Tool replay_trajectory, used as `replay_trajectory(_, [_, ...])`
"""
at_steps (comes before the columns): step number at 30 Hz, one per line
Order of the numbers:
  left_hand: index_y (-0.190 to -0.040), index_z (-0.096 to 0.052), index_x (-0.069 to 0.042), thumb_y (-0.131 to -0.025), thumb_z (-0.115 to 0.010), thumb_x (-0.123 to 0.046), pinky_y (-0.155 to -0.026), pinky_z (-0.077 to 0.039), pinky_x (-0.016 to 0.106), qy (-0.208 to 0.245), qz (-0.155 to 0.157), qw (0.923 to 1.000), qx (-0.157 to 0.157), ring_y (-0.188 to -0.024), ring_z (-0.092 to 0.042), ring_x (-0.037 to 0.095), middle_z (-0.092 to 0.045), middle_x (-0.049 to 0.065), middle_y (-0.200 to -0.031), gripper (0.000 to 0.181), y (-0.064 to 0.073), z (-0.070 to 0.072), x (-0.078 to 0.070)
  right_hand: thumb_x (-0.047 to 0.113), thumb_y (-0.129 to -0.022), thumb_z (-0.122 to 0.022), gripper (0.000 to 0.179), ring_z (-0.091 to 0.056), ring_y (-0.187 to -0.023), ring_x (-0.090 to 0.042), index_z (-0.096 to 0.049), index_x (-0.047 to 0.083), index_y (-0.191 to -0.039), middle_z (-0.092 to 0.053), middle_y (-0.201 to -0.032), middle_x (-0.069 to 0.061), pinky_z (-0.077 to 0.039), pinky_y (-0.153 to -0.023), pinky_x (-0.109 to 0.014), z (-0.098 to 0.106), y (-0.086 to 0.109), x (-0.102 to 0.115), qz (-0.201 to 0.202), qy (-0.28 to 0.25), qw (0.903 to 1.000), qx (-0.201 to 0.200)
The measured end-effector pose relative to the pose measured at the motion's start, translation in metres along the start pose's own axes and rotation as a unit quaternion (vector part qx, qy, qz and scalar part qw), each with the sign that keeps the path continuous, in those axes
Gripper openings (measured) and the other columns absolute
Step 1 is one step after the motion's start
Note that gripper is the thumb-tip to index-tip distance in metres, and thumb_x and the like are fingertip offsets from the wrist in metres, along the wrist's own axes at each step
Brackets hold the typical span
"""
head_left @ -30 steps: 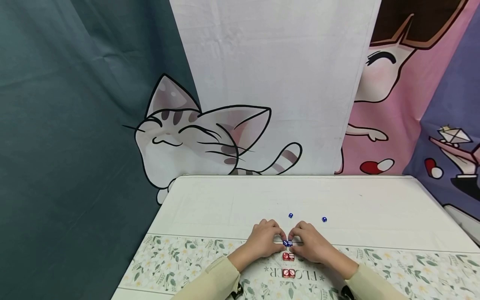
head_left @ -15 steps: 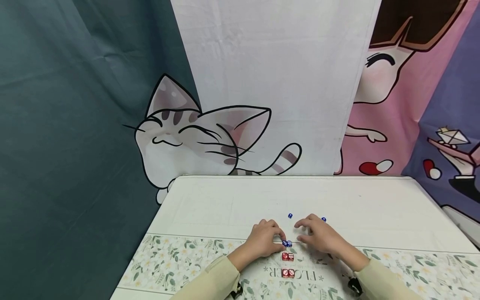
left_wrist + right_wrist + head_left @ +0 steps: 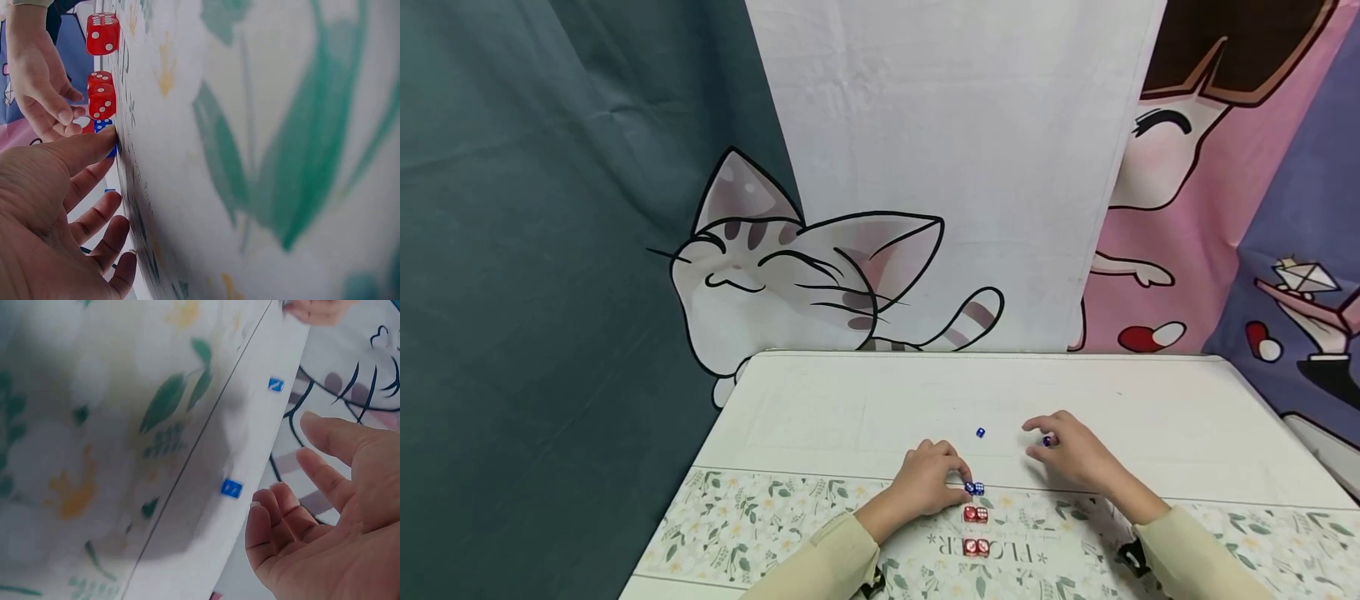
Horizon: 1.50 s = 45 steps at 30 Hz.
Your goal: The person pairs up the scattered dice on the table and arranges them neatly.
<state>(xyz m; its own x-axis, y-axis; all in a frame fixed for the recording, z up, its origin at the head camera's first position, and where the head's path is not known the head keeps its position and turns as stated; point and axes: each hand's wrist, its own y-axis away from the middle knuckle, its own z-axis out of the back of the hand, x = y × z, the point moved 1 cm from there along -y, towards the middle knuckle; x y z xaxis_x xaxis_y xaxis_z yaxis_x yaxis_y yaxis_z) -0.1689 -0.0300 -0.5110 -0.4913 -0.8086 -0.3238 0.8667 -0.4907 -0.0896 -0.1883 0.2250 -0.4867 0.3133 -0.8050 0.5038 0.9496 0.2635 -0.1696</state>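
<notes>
With thumb and index finger my left hand [image 3: 927, 479] pinches the left one of two blue dice [image 3: 979, 489] that sit side by side; in the left wrist view the thumb partly hides the blue die [image 3: 103, 125]. My right hand [image 3: 1070, 447] is spread around a single blue die [image 3: 1047, 441] farther right, thumb and fingers apart. In the right wrist view that blue die [image 3: 232, 489] lies on the white surface near the fingertips. Another blue die [image 3: 981, 432] lies alone beyond the left hand.
Two red dice [image 3: 976, 515] sit side by side just nearer than the blue pair. Another red pair [image 3: 976, 547] stands closer to me, on the printed lettering. The white table [image 3: 820, 400] carries a flowered mat [image 3: 760, 521]; cartoon curtains [image 3: 940, 167] hang behind.
My right hand has left the blue pair and moved right and away to the lone blue die there. The left hand stays at the blue pair.
</notes>
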Motion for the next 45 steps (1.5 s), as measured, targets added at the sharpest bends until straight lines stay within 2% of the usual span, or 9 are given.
replay_trajectory(4, [-0.087,-0.066,-0.039,-0.076,-0.072,-0.047,-0.075,-0.033,0.028,0.000,0.002,1.0000,0.005,-0.084,-0.039,0.005,-0.050,-0.019,-0.095,0.016,0.000,0.000,0.000,0.021,-0.079,-0.073,0.035,-0.053,-0.082,-0.020,-0.065,0.013,-0.112,-0.057,-0.102,-0.012,-0.040,-0.065,-0.034,0.002,0.000,-0.011,-0.017,0.007,0.9998,-0.001])
replay_trajectory(9, [-0.088,-0.066,-0.039,-0.076,-0.072,-0.048,-0.074,-0.032,0.028,-0.002,0.000,1.0000,0.009,-0.083,-0.039,0.005,-0.050,-0.019,-0.096,0.016,0.000,0.000,0.001,0.022,-0.080,-0.073,0.036,-0.048,-0.078,-0.018,-0.064,0.013,-0.113,-0.056,-0.100,-0.012,-0.037,-0.061,-0.032,0.002,0.000,-0.021,-0.031,-0.001,0.9995,0.006])
replay_trajectory(22, [-0.087,-0.065,-0.040,-0.076,-0.071,-0.049,-0.075,-0.032,0.028,-0.002,0.003,0.9999,0.010,-0.084,-0.039,0.005,-0.050,-0.020,-0.096,0.015,0.000,-0.001,0.001,0.017,-0.079,-0.073,0.031,-0.051,-0.080,-0.020,-0.065,0.013,-0.108,-0.056,-0.099,-0.012,-0.039,-0.063,-0.033,-0.004,0.001,-0.039,-0.043,0.005,0.9990,0.013])
replay_trajectory(37, [-0.086,-0.065,-0.040,-0.076,-0.072,-0.049,-0.075,-0.031,0.027,-0.001,0.013,0.9999,0.010,-0.084,-0.039,0.005,-0.049,-0.021,-0.095,0.015,0.001,0.000,0.000,0.016,-0.079,-0.072,0.016,-0.048,-0.079,-0.019,-0.066,0.014,-0.094,-0.053,-0.095,-0.008,-0.038,-0.065,-0.034,-0.008,-0.004,-0.046,-0.055,0.004,0.9984,0.014])
replay_trajectory(45, [-0.087,-0.064,-0.041,-0.076,-0.071,-0.049,-0.075,-0.031,0.027,0.005,0.011,0.9998,0.018,-0.084,-0.038,0.005,-0.049,-0.021,-0.096,0.015,-0.001,-0.001,0.000,0.015,-0.079,-0.071,0.010,-0.044,-0.076,-0.018,-0.064,0.016,-0.086,-0.051,-0.091,-0.006,-0.036,-0.064,-0.033,-0.009,-0.004,-0.039,-0.054,0.009,0.9984,0.014])
